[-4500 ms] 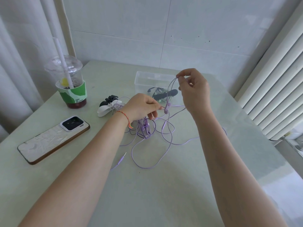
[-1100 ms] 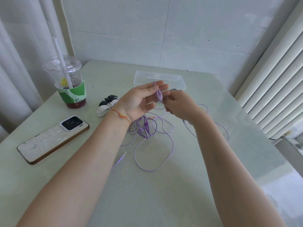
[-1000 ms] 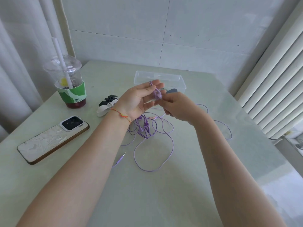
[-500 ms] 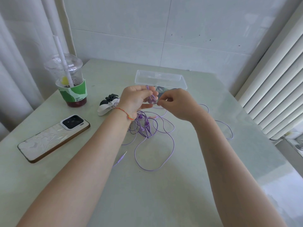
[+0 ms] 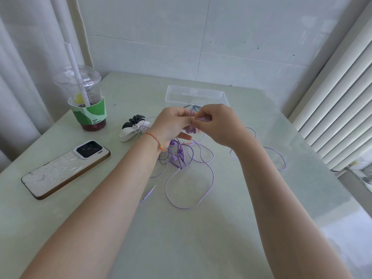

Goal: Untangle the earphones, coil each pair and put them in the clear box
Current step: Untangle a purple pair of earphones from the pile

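A loose purple cord (image 5: 189, 186) loops on the desk (image 5: 181, 238), running up into a tangle. Above it, the left hand (image 5: 173, 125) and right hand (image 5: 217, 125) meet, each pinching the cord. Just beyond stands the box (image 5: 196, 95).

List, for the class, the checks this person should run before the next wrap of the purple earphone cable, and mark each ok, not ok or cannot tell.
1. Left hand holds the started coil: ok.
2. Right hand pinches the purple cable beside it: ok.
3. Cable free of the tangle on the table: not ok, loops still knotted there.
4. Plug end lies loose on the table: ok.
5. Clear box open and near: ok.
6. Room left in the box: cannot tell, the hands hide most of it.
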